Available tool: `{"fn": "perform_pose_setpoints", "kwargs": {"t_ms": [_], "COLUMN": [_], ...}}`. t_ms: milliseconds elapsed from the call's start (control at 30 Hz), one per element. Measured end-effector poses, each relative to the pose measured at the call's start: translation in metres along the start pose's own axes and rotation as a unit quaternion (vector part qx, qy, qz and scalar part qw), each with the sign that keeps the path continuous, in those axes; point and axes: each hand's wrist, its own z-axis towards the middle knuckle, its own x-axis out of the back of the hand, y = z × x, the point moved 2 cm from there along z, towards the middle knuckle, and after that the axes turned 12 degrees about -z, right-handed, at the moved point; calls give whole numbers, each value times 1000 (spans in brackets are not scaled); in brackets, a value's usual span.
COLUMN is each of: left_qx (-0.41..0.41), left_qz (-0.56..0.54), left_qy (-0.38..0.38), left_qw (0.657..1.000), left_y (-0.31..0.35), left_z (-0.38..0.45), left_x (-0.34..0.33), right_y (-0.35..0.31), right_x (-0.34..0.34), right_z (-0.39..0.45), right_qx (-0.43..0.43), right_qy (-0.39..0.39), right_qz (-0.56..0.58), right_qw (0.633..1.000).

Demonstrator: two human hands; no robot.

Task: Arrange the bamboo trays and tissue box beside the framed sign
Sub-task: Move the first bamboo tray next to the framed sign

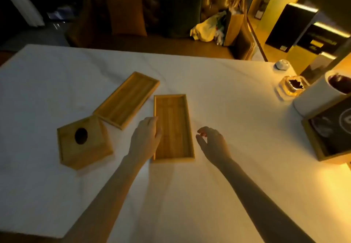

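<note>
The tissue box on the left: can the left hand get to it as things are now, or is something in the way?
Probably yes. The left hand rests at the near tray's left edge, and only bare tablecloth lies between it and the tissue box. The far tray sits behind that path, not across it.

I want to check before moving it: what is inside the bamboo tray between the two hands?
The near tray shows only its bare slatted floor. The left hand covers a little of its left edge; the right hand hovers apart, covering nothing.
</note>
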Motion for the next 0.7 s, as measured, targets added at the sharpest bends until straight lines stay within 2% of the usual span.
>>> {"fn": "perform_pose_setpoints", "kwargs": {"t_ms": [133,333,467,633,700], "left_qx": [-5,104,139,198,216], "left_qz": [42,71,1,-145,-199], "left_qy": [-3,-6,8,18,18], "left_qw": [999,992,990,969,956], "left_y": [-28,-60,-60,-66,-63], "left_z": [-16,-36,-39,-31,-29], "left_x": [-33,-65,-72,-70,-62], "right_y": [8,21,13,7,9], "right_x": [-40,-84,-86,-79,-74], "right_z": [-7,-11,-13,-10,-8], "right_qx": [-18,-60,-67,-91,-90], "right_qy": [-49,-116,-107,-113,-92], "right_qz": [-21,-100,-61,20,57], "right_qw": [998,986,990,989,990]}}
